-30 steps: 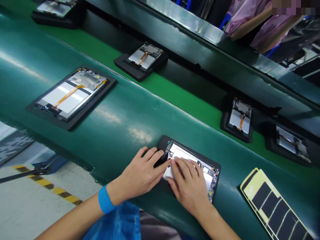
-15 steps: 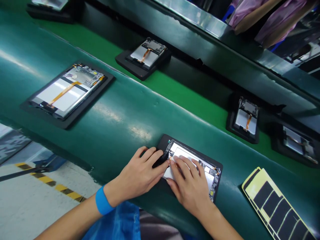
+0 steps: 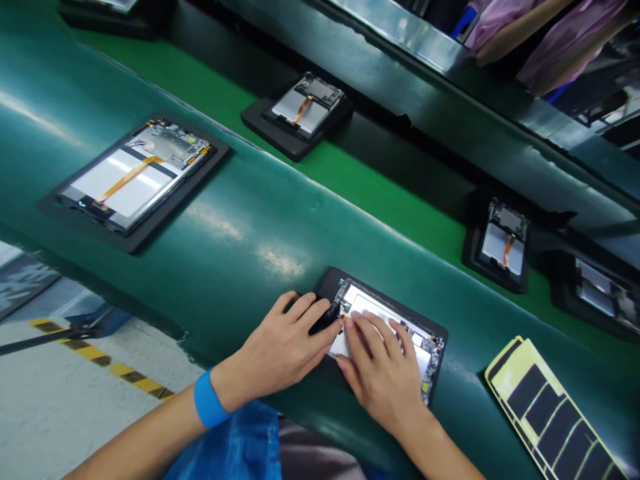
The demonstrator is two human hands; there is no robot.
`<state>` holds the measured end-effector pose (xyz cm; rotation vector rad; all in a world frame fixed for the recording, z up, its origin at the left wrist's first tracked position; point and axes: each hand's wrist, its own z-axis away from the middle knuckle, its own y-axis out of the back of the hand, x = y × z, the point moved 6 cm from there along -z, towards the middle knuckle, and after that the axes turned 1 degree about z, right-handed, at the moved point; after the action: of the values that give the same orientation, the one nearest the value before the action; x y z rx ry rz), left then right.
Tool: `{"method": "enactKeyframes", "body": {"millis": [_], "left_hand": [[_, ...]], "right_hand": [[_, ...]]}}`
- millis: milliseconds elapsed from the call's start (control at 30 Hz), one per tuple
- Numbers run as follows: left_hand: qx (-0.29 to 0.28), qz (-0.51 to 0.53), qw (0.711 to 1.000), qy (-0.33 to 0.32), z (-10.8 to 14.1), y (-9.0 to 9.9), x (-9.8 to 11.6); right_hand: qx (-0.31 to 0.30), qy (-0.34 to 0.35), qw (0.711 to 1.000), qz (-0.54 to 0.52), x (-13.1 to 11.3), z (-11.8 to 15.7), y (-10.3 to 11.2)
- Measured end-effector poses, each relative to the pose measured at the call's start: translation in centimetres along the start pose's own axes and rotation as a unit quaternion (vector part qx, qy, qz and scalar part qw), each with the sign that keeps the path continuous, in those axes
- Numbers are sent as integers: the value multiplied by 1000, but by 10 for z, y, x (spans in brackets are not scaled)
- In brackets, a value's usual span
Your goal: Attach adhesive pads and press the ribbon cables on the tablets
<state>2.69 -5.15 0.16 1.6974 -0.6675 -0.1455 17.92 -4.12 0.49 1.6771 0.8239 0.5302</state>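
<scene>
An opened tablet [image 3: 424,360] with a white battery and a circuit board along its right end lies in a black tray [image 3: 331,281] on the bench, in front of me. My left hand [image 3: 287,343], with a blue wristband [image 3: 210,399], is at the tablet's left end. Its fingers bend over that edge, and the index fingertip touches near the small cable there. My right hand [image 3: 385,363] lies over the battery with its fingers stretched and slightly apart. Its index fingertip almost meets the left one. What lies under the fingertips is hidden.
Another opened tablet [image 3: 133,177] in a black tray lies left on the green bench [image 3: 240,267]. Several more, one being this tablet [image 3: 305,107], sit on the bright green belt [image 3: 360,173] behind. A yellow sheet of black stickers [image 3: 550,407] is at right. Across stands a person in pink [image 3: 500,27].
The trays on the belt have shifted slightly to the right. Both hands stay on the tablet in nearly the same pose.
</scene>
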Motion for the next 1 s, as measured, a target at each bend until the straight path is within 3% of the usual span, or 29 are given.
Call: {"method": "enactKeyframes", "body": {"millis": [400, 667, 1000], "left_hand": [[17, 6, 1000, 3, 0, 1, 0], [-13, -21, 1000, -2, -1, -4, 3], [17, 9, 1000, 2, 0, -1, -1]], "right_hand": [[-52, 12, 999, -11, 7, -2, 0], [-47, 12, 999, 2, -4, -4, 1], [-74, 22, 997, -25, 0, -8, 4]]}}
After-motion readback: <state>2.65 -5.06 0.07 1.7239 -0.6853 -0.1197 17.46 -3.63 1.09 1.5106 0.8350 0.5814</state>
